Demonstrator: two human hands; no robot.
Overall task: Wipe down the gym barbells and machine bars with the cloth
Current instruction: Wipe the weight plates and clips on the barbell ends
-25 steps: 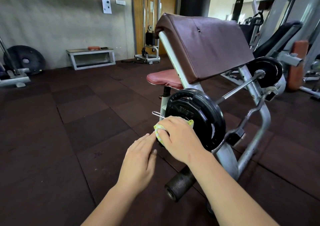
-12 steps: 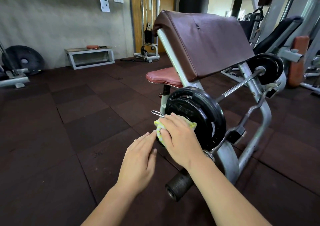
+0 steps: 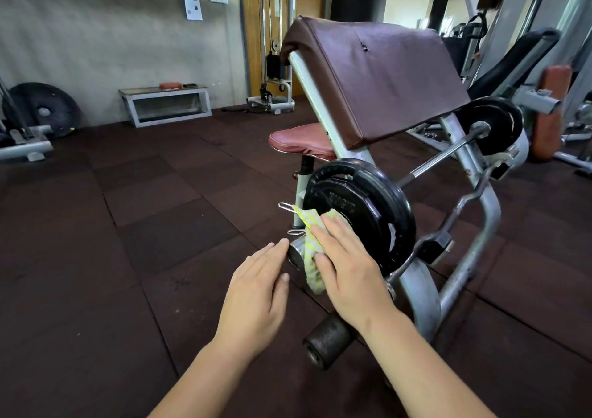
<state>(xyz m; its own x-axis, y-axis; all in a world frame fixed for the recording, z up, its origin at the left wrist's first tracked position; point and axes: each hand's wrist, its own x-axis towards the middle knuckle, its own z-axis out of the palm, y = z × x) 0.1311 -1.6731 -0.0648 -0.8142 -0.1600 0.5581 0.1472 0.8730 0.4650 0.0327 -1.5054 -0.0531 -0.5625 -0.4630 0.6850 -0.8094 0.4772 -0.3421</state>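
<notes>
A barbell point(image 3: 445, 155) rests across the preacher curl bench, with a black weight plate point(image 3: 368, 206) on its near end and another plate point(image 3: 493, 124) on the far end. My right hand point(image 3: 346, 267) wraps a yellow-and-white checkered cloth point(image 3: 310, 241) around the chrome sleeve end point(image 3: 296, 252), just outside the near plate and its spring clip point(image 3: 286, 207). My left hand point(image 3: 259, 292) hovers flat beside it, fingertips close to the sleeve tip, holding nothing.
The bench has a brown arm pad point(image 3: 378, 78), a red seat point(image 3: 301, 140) and a grey frame point(image 3: 477, 257). A black roller point(image 3: 326, 340) lies on the dark rubber floor below. Other machines stand right; a low table point(image 3: 165, 103) and a plate point(image 3: 43, 108) are by the wall.
My right hand has slid with the cloth back along the sleeve toward its tip, leaving more cloth and the chrome end showing. The left hand stays alongside.
</notes>
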